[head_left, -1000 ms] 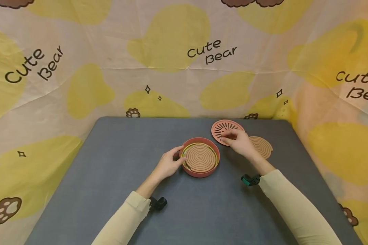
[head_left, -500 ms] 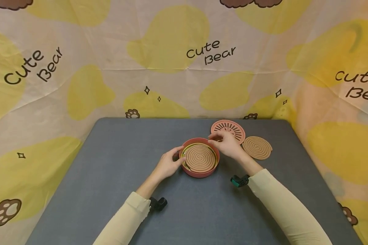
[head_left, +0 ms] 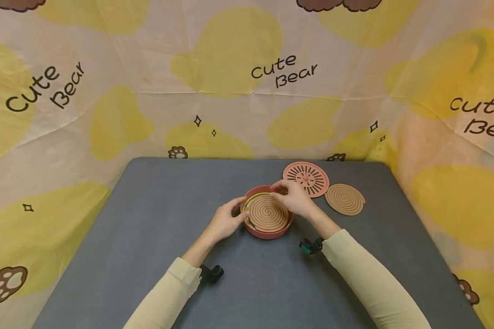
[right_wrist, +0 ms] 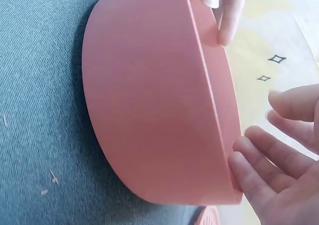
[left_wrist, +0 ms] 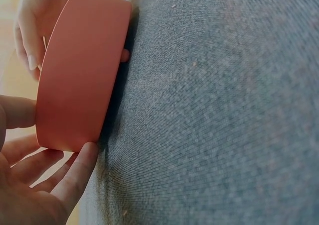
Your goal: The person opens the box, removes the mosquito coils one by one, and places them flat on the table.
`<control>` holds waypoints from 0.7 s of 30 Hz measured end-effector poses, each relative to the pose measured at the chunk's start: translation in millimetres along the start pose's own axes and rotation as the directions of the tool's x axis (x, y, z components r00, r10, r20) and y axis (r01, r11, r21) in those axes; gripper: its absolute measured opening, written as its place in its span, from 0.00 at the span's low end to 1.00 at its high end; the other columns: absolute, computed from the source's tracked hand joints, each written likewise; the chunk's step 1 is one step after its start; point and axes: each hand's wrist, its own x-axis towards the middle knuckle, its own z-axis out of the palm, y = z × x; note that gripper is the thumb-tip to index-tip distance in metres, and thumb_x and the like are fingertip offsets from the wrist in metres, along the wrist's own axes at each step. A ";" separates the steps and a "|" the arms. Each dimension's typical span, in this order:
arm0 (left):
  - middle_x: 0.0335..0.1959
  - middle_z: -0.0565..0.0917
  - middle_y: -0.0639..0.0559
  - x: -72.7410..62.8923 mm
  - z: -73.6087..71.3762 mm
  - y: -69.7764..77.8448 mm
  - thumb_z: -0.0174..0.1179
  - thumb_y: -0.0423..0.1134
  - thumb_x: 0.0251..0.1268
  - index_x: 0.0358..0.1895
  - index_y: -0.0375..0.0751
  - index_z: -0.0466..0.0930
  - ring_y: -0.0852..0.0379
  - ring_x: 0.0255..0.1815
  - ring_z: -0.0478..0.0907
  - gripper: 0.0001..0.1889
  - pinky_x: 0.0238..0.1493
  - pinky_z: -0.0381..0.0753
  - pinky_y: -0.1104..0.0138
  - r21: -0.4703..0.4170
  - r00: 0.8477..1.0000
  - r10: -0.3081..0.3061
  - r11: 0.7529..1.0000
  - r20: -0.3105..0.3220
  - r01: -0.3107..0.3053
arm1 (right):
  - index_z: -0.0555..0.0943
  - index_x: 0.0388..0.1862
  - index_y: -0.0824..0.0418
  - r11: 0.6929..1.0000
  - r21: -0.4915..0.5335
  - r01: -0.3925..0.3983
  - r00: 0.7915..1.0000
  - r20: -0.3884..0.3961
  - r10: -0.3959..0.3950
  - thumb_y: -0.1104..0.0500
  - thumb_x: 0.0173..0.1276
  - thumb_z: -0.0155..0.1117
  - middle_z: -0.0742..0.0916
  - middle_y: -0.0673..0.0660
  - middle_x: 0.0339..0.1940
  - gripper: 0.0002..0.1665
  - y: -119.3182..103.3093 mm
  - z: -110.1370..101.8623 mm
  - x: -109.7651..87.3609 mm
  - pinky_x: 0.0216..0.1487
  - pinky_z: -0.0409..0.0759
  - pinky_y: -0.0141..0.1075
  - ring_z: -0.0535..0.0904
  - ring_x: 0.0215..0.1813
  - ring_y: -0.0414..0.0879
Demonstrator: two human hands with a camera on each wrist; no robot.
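Note:
A round reddish-pink mosquito coil box (head_left: pixel 267 236) sits on the table, its lid off. Inside it, a brown spiral mosquito coil (head_left: pixel 267 213) lies within a yellow-green edge. My left hand (head_left: pixel 225 220) grips the box's left side, thumb over the rim and fingers against the outer wall (left_wrist: pixel 82 75). Over the back right rim is my right hand (head_left: pixel 295 199), thumb and index finger bent above the coil. In the right wrist view, several fingertips (right_wrist: pixel 239 163) of that hand meet the rim, while its thumb stands apart with nothing pinched.
A pink slotted lid (head_left: pixel 308 176) lies behind the box to the right. Beside it, a second brown mosquito coil (head_left: pixel 345 199) rests on the blue-grey table (head_left: pixel 169 192). A patterned cloth (head_left: pixel 230 59) hangs behind the table's far edge.
My right hand has moved left from over the slotted lid to the box's back right rim, uncovering the second coil and most of the lid. The left hand has stayed on the box.

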 end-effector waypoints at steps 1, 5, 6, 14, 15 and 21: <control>0.70 0.76 0.46 -0.1 0.1 0.1 0.64 0.44 0.73 0.74 0.46 0.72 0.45 0.66 0.75 0.29 0.63 0.74 0.45 -0.002 1.000 0.001 1.000 -0.001 -0.001 | 0.83 0.57 0.64 1.000 -0.007 -0.010 1.000 0.003 0.010 0.57 0.75 0.65 0.87 0.58 0.51 0.17 -0.4 1.6 0.6 0.55 0.80 0.51 0.82 0.54 0.54; 0.70 0.76 0.46 0.0 0.5 -0.4 0.64 0.44 0.73 0.74 0.47 0.72 0.45 0.66 0.76 0.28 0.63 0.74 0.46 0.001 1.000 0.006 1.000 -0.005 -0.006 | 0.83 0.58 0.63 0.999 -0.053 -0.010 1.000 0.023 0.011 0.57 0.75 0.64 0.86 0.59 0.52 0.17 -1.9 7.4 2.9 0.56 0.80 0.52 0.82 0.54 0.54; 0.70 0.75 0.46 0.0 0.6 -0.4 0.64 0.44 0.73 0.74 0.47 0.72 0.45 0.66 0.76 0.28 0.63 0.74 0.46 0.002 1.000 0.006 1.000 -0.005 -0.006 | 0.83 0.58 0.64 0.998 -0.061 -0.003 1.000 0.029 0.005 0.57 0.75 0.64 0.86 0.59 0.52 0.17 -1.8 8.8 3.4 0.56 0.80 0.52 0.82 0.55 0.54; 0.70 0.75 0.45 0.4 0.8 0.1 0.64 0.44 0.73 0.74 0.45 0.72 0.46 0.68 0.75 0.28 0.65 0.74 0.48 -0.019 1.000 0.008 1.000 0.008 -0.008 | 0.82 0.60 0.65 0.992 -0.124 0.036 0.997 0.068 -0.027 0.57 0.75 0.64 0.85 0.60 0.53 0.19 -0.7 16.6 5.6 0.54 0.81 0.50 0.82 0.54 0.53; 0.70 0.75 0.45 0.4 0.8 0.0 0.64 0.44 0.73 0.74 0.45 0.72 0.46 0.68 0.75 0.28 0.66 0.74 0.48 -0.021 1.000 0.008 1.000 0.008 -0.008 | 0.82 0.60 0.65 0.990 -0.133 0.035 0.997 0.072 -0.026 0.57 0.75 0.65 0.85 0.60 0.53 0.19 -1.2 17.1 6.1 0.55 0.81 0.50 0.82 0.55 0.54; 0.71 0.75 0.46 0.5 0.4 -0.4 0.64 0.44 0.73 0.73 0.46 0.72 0.46 0.68 0.75 0.28 0.66 0.73 0.48 -0.021 1.000 0.007 1.000 0.004 -0.007 | 0.82 0.61 0.65 0.985 -0.171 0.032 0.995 0.095 -0.015 0.57 0.75 0.65 0.85 0.62 0.56 0.20 -3.7 19.3 8.9 0.58 0.79 0.50 0.82 0.58 0.55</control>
